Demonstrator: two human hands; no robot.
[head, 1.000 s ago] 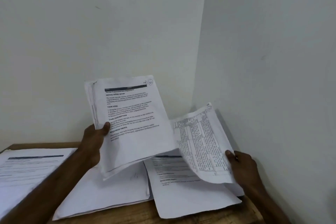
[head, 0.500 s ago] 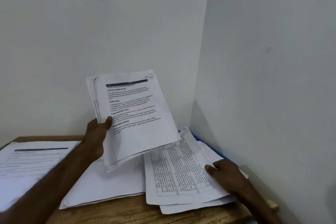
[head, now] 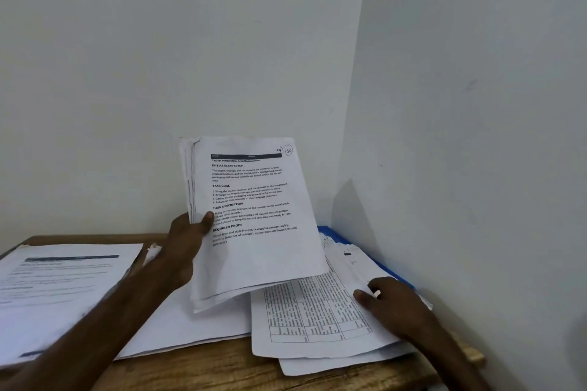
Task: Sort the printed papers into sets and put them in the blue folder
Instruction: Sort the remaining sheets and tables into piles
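Noted mid-sort: stack of white printed sheets (head: 254, 216) gripped upright at centre by left hand (head: 187, 241), white gridded sheet (head: 311, 317) pressed down lower right by straight-fingered right hand (head: 390, 301), over blue plastic folder (head: 336, 233); other piles (head: 63, 289) on wooden bench (head: 222, 368) apparently unfiled.

At the wooden surface (head: 222, 368), a person's arms show bare for their whole visible length, forearm to fingertip. The left hand (head: 187, 241), over the surface's middle, shows a broad, rounded thumb tip. The right hand (head: 394, 305), toward the surface's right end, carries a small pale glint on one finger; whether ring or nail cannot be told from here.
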